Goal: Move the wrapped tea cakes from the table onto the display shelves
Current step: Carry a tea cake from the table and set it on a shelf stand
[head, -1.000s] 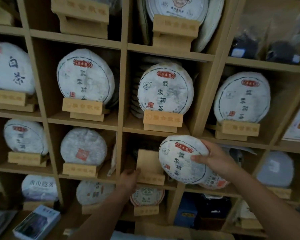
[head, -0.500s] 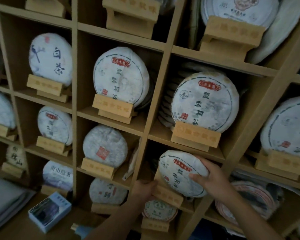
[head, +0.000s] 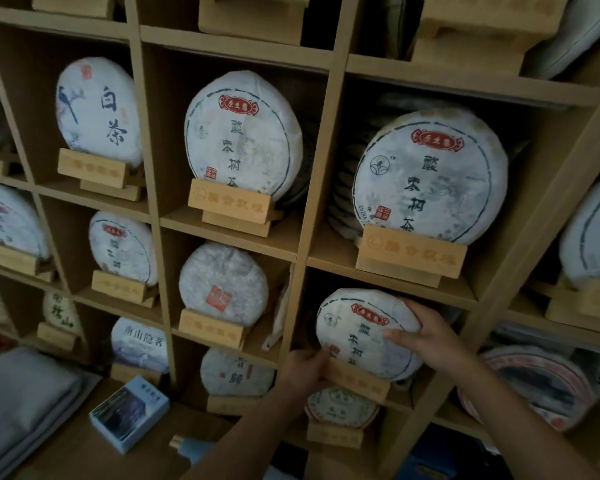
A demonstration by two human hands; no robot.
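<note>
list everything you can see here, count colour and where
wrapped tea cake being placed: one, white with red label, cubby below the right-hand big cake
other displayed tea cakes: about twelve, white paper wraps, standing one per cubby, some cut off at the edges
wooden stands: one under each displayed cake, tan
display shelves: one grid, tan wood, filling the view
small box: one, light blue, on the surface at lower left
folded cloth: grey, far lower left
left hand: holds the stand under the placed cake
right hand: grips that cake's right edge
</note>
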